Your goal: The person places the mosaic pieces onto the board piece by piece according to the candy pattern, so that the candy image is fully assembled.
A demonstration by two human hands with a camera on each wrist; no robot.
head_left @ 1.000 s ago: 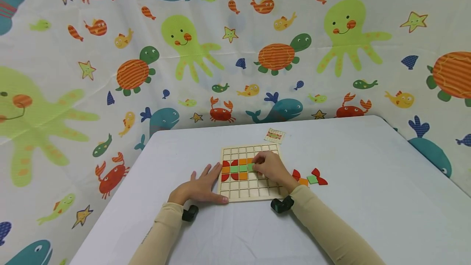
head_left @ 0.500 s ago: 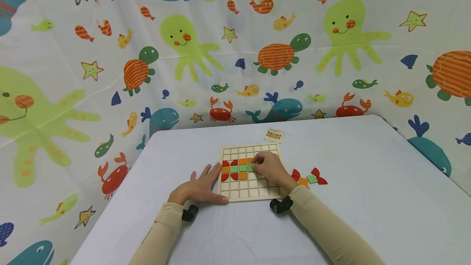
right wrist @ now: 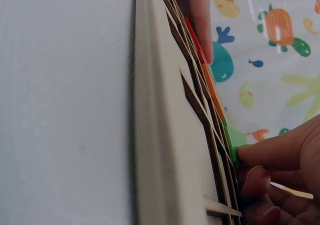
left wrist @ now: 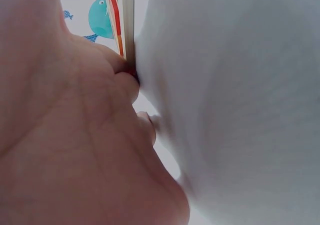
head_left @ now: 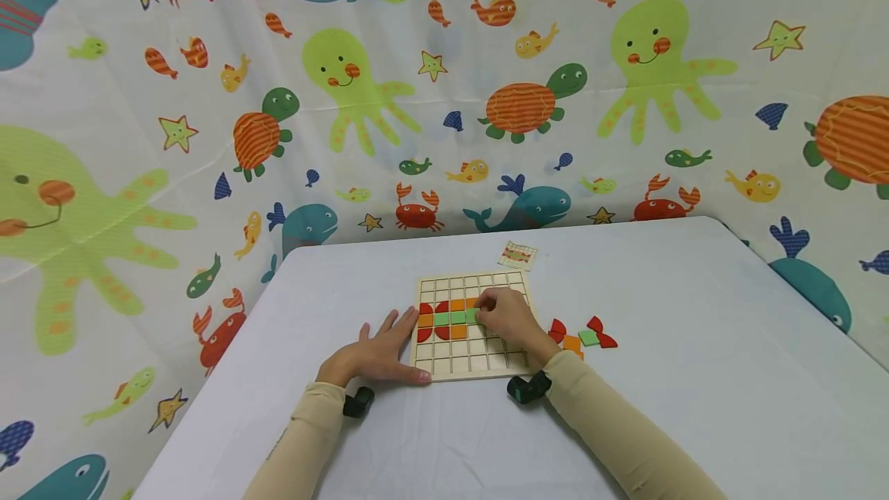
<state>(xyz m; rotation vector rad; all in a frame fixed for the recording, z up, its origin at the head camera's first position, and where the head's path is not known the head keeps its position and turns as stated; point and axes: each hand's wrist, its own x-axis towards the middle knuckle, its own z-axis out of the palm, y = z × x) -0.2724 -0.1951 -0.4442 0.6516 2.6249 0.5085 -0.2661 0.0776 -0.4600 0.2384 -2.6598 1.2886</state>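
Head view shows me the green tile (head_left: 472,315) at the right end of a green row (head_left: 457,318) running sideways across the wooden board (head_left: 479,364), pinched by the nearer right hand (head_left: 512,319), while the left hand (head_left: 381,353), fingers spread, touches the board's left edge.

Right hand (head_left: 510,315), bare: fingers bent, fingertips (right wrist: 252,156) gathered in a pinch. Right beige-sleeved forearm (head_left: 625,423) runs back from the grip toward the body, slanting outward. Left hand (head_left: 380,355), bare: positioned left of the grip, palm down, fingers spread, thumb extended toward the grip's side. Left beige-sleeved forearm (head_left: 299,442) slants outward, opposite.
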